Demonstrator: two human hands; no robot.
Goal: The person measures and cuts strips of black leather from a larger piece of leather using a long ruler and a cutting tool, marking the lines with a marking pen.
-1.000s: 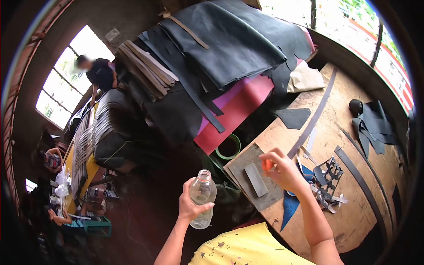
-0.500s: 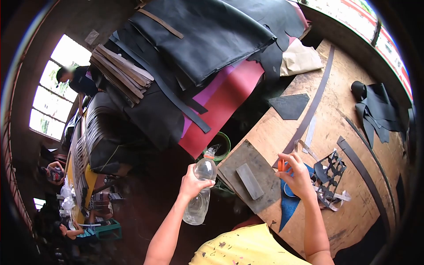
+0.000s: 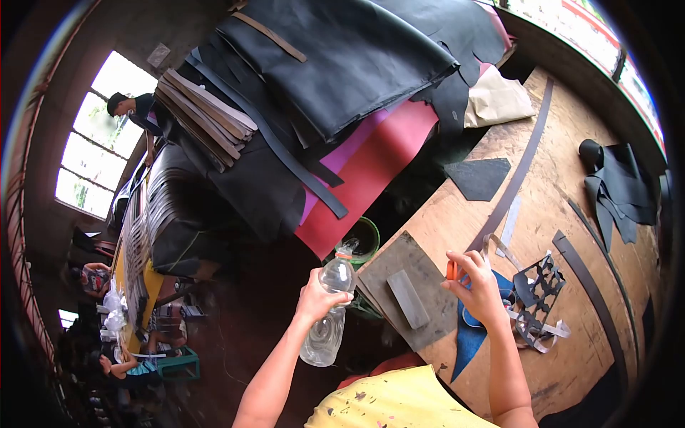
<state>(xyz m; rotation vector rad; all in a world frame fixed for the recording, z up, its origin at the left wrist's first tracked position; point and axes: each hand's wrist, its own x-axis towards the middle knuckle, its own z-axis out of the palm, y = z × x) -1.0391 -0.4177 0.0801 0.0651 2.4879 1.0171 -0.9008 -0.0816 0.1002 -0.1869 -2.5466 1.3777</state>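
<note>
1. Head view: our left hand (image 3: 314, 298) is wrapped around a clear plastic bottle (image 3: 330, 311), tilted over the table's edge with its open neck toward a green tub (image 3: 369, 236).
2. Our right hand (image 3: 477, 287) pinches an orange cap (image 3: 452, 269) above the wooden table (image 3: 571, 335).
3. Just beside it, a grey stone (image 3: 407, 298) lies on a dark board (image 3: 414, 274).
</note>
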